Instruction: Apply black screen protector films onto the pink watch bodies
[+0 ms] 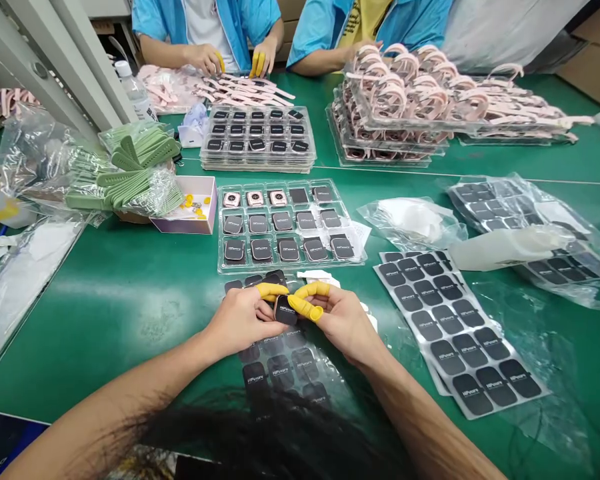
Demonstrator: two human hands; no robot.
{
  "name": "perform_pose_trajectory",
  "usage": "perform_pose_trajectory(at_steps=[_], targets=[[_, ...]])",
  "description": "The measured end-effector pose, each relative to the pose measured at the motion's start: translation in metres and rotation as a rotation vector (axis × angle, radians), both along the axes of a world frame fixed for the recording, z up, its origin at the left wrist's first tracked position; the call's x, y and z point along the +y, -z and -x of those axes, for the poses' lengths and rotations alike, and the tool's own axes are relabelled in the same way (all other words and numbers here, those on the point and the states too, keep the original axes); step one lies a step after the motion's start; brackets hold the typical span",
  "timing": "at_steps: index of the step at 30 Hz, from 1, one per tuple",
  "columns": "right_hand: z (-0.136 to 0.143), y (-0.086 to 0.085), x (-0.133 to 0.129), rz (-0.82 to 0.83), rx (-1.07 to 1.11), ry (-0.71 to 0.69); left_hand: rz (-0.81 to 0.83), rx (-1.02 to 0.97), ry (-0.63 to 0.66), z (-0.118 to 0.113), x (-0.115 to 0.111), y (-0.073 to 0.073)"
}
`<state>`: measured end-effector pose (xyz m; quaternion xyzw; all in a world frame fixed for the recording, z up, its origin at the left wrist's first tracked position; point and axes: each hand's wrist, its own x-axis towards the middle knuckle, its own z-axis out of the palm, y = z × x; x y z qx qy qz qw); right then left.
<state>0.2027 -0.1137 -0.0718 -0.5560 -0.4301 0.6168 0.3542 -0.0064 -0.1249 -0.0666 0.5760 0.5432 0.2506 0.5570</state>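
Pinching one black watch face [285, 309], both hands (left hand [240, 321], right hand [341, 319]) work below the part-filled clear tray [287, 227].

Small-parts assembly line in a factory/workshop. Long green work table [130, 300] shared by several workers: two people in matching blue uniform jackets [240, 17] sit opposite, w/ yellow finger cots [257, 63] on their fingertips. Parts come in bulk, sorted by type: clear blister trays [285, 223] of square watch-type cases, a stack of the same trays [257, 137], sticker sheets [455, 330] printed w/ repeated black labels, heaps of pink straps [410, 93] on stacked trays, bagged green straps [135, 173], plastic bags [30, 153]. Cardboard cartons [597, 60] at the far edge.
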Motion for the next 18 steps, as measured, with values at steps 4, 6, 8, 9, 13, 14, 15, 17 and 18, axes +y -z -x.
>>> perform_pose_trajectory(at_steps=[4, 6, 8, 9, 13, 14, 15, 17, 18], targets=[[0.0005, 0.0004, -0.0003, -0.007, -0.005, -0.027, -0.01, -0.002, 0.004, -0.0001, -0.0001, 0.0001], [0.0005, 0.0014, -0.0002, -0.01, -0.006, -0.024, -0.009, 0.008, -0.001, -0.0001, -0.0001, 0.0006], [0.0006, 0.0023, 0.0, -0.011, -0.004, -0.019, -0.003, 0.017, -0.007, -0.0002, -0.0003, 0.0009], [0.0007, 0.0025, 0.0001, -0.01, -0.005, -0.017, 0.002, 0.018, -0.008, -0.0002, -0.0004, 0.001], [0.0005, 0.002, 0.0005, -0.013, -0.02, -0.018, 0.009, 0.02, -0.006, 0.0004, -0.0002, 0.0009], [0.0003, 0.0018, 0.0006, -0.015, -0.022, -0.021, 0.005, 0.023, -0.005, 0.0006, -0.0001, 0.001], [0.0001, 0.0017, 0.0007, -0.017, -0.021, -0.024, 0.001, 0.026, -0.004, 0.0007, 0.0, 0.0011], [-0.0004, 0.0019, 0.0008, -0.019, -0.018, -0.029, -0.004, 0.03, 0.001, 0.0008, 0.0, 0.0011], [-0.0005, 0.0022, 0.0008, -0.022, -0.017, -0.032, -0.004, 0.03, 0.003, 0.0008, 0.0, 0.0008]])
